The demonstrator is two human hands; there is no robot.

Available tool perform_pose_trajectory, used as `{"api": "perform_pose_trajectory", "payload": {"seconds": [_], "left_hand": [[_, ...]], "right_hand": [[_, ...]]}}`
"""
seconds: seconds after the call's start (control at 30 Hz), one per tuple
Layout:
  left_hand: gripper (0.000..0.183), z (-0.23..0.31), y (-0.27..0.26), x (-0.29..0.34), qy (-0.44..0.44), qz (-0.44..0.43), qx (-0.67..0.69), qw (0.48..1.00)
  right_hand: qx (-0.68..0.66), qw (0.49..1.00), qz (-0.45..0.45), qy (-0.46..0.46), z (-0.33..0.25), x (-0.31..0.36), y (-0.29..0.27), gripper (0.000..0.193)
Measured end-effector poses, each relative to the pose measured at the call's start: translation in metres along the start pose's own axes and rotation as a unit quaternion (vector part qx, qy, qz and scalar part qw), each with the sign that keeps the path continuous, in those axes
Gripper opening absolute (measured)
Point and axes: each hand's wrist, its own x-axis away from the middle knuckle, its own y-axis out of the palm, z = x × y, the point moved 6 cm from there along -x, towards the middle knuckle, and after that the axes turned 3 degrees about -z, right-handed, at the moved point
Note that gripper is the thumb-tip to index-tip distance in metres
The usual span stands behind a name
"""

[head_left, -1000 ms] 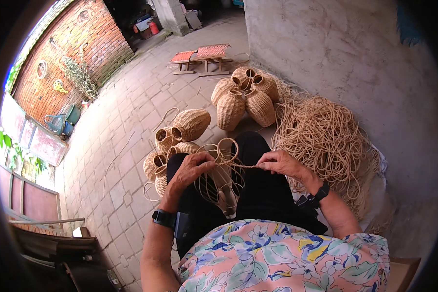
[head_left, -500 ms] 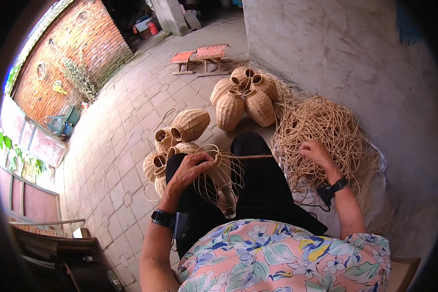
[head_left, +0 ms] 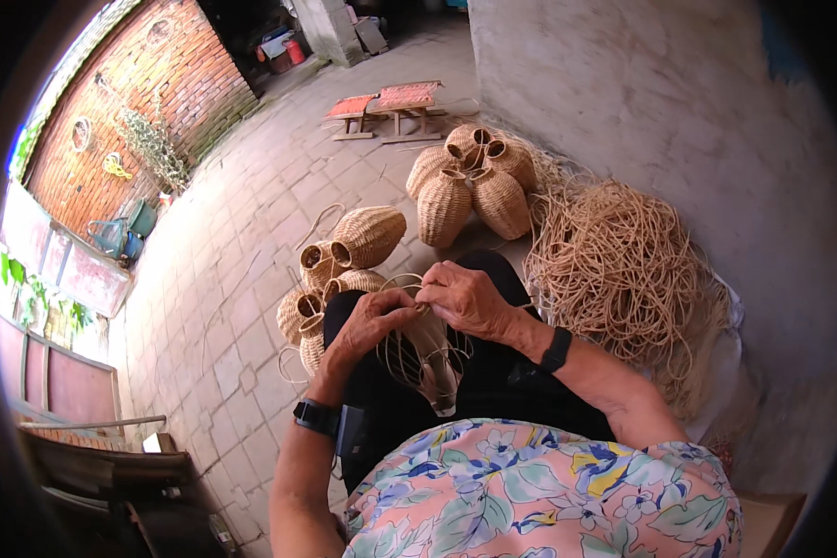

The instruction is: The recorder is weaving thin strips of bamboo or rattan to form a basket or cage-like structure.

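Paved yard: left hand (head_left: 367,325) and right hand (head_left: 465,298) both grip cane strands of a half-woven basket (head_left: 428,358) on the lap.

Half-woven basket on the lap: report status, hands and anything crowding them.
Both hands closed on the half-woven basket, left hand, right hand. Loose spokes fan open. Finished baskets by the left knee, cane pile right.

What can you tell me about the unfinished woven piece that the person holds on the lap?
The unfinished woven piece is a small open frame of thin tan cane-like strands, not yet filled in. Its ribs curve down toward a narrow end that points at the person's body. It lies on the black-clothed lap. The left hand and the right hand both grip its upper end, where loose strands loop out.
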Motion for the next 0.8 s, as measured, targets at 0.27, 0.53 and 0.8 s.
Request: {"api": "perform_pose_trajectory", "payload": {"seconds": [0.27, 0.53, 0.8], "left_hand": [[0.025, 0.011, 0.001, -0.002, 0.094, 0.02, -0.045, 0.994], [0.027, -0.001, 0.0, -0.001, 0.015, 0.044, -0.003, 0.999], [0.024, -0.008, -0.005, -0.001, -0.023, 0.061, 0.007, 0.998]], "right_hand": [[0.072, 0.996, -0.056, -0.012, -0.03, 0.013, -0.024, 0.019], [0.008, 0.953, -0.105, 0.285, 0.063, 0.145, -0.064, 0.019], [0.19, 0.55, -0.108, 0.806, 0.215, 0.512, -0.197, 0.035]]}}
